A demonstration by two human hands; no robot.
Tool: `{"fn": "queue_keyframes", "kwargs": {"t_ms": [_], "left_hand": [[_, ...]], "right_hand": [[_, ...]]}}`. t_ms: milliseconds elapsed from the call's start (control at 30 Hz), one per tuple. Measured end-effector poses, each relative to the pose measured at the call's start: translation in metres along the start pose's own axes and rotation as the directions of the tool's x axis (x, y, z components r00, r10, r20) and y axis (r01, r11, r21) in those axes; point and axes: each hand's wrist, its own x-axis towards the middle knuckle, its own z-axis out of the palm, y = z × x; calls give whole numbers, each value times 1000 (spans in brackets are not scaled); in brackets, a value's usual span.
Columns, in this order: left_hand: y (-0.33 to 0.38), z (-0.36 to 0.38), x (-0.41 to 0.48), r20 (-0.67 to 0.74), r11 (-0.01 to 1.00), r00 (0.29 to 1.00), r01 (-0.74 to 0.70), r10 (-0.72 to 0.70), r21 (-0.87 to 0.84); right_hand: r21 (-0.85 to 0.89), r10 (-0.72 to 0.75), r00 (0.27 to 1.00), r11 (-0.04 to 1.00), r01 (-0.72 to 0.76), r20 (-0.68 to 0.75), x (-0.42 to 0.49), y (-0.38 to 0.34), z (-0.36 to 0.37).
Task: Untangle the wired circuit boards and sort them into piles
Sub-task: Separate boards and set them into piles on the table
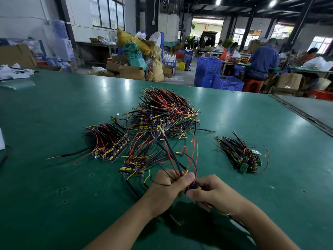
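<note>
Although pitted with small dents near the front edge, the green surface is smooth and slightly glossy, and it reflects the ceiling lamps.

1. The large tangle lies at the centre of the surface, well beyond both hands. It is a loose mound of thin red, black, yellow and purple insulated leads over flat boards that carry yellow block components.
2. The left pile lies to the left of the tangle. Its boards are stacked on edge in a neat row, and its leads fan out to the left.
3. The right pile lies apart on the right. Green boards show at its near end, and its leads point away to the upper left.
4. The near pile lies just beyond the left hand, with its boards flat and its leads running right.
5. The wire bundle rises from the hands toward the tangle as stiff black and looping red leads.
6. The left hand has its fingers curled round the wire bundle, with the thumb pressed across it.
7. The right hand pinches the held board between thumb and fingers. The hands largely hide the board; only blue and yellow parts are visible.
8. Both hands touch each other above the near surface.
</note>
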Motion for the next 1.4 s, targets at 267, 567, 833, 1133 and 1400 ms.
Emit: {"fn": "queue_keyframes", "kwargs": {"t_ms": [267, 567, 833, 1133, 1400], "left_hand": [[-7, 8, 3, -138, 941, 986, 131, -91, 312], [1, 6, 1, -96, 991, 994, 54, -43, 119], [-1, 8, 2, -111, 989, 990, 76, -90, -128], [-7, 7, 3, -120, 918, 959, 205, -258, -338], [-4, 8, 7, -113, 805, 938, 216, -329, -552]], "right_hand": [[-254, 15, 999, 967, -3, 46, -2, 1, 2], [-82, -70, 980, 993, 86, 188, -5, -9, 10], [83, -134, 978, 989, 122, 159, -5, -10, 18], [196, -189, 978, 966, 168, 92, -4, -10, 29], [90, -253, 967, 963, 254, -21, 0, -14, 36]]}}
